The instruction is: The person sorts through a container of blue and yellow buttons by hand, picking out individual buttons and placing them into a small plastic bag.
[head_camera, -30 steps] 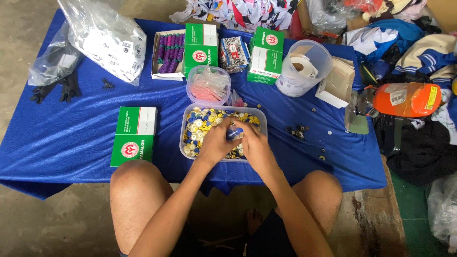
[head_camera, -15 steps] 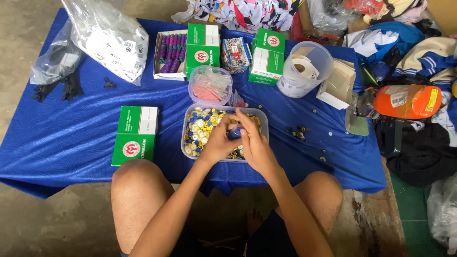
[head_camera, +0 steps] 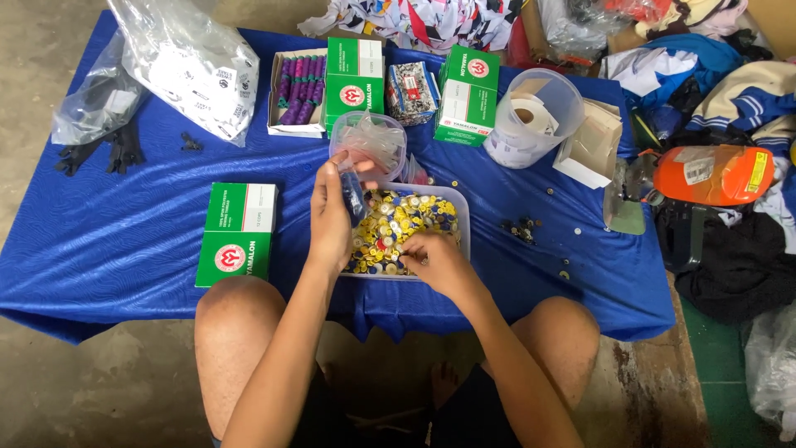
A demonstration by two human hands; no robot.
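Since the earlier frame the hands have been separated: the left hand (head_camera: 332, 217) has been raised, its grip pinched on a small dark blue packet (head_camera: 354, 197) above the tub's left rim, while the right hand (head_camera: 431, 259) has been lowered into the clear tub of yellow and blue buttons (head_camera: 398, 228), fingers pressed together on them. A green-and-white carton (head_camera: 239, 233) is lying flat on the blue worktop (head_camera: 124, 232) to the left; two more (head_camera: 355, 76) are placed behind.

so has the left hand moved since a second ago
Yes. The left hand has lifted toward the tub's far-left corner, holding a small dark packet.
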